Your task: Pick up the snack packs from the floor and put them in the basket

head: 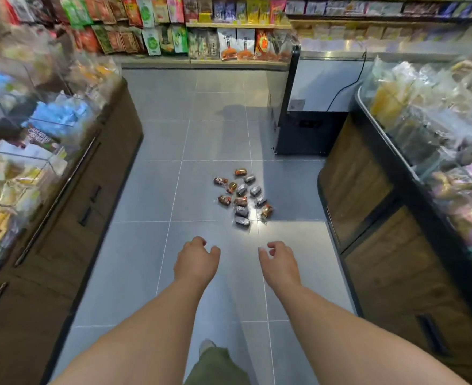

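The aisle's grey tiled floor [151, 190] carries the snack packs [243, 200] in a loose heap ahead, slightly to my right and beyond my reach. I judge I should step closer and crouch before gathering. My left grip [197, 258] and right grip [277, 262] hang loosely curled, holding nothing. The packs are small and glossy, reddish-brown or dark. I see no basket.

Snack packs [241, 197] lie clustered on floor [151, 190] (grey tiles).

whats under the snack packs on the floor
Only grey floor tiles show under the snack packs, which lie in a loose cluster. The tile directly beneath each pack is covered.
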Demonstrator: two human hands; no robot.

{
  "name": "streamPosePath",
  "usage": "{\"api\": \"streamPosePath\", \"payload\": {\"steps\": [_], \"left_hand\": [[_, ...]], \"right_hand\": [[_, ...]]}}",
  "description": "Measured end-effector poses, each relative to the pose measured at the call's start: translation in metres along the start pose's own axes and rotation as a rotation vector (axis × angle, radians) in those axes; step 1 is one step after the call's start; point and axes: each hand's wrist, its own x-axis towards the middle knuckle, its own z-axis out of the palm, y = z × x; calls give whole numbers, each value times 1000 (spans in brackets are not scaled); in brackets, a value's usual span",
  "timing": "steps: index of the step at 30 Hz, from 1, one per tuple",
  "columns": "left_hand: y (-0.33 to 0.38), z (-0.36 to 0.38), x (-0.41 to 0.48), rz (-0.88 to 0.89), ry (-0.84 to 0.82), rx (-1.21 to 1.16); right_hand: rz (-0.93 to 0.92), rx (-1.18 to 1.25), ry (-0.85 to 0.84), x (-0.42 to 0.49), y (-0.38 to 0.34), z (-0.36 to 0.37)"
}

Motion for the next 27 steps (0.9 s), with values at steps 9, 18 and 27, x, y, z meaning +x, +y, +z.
{"api": "streamPosePath", "payload": {"steps": [9, 18, 27], "left_hand": [[50, -40, 134, 53, -20, 64], [117, -63, 288, 48, 0, 78], [178, -90, 412, -10, 17, 30]], "right_hand": [[50, 31, 38, 111, -87, 27], [28, 43, 4, 270, -164, 40], [-17, -11, -60, 407, -252, 45]]}}
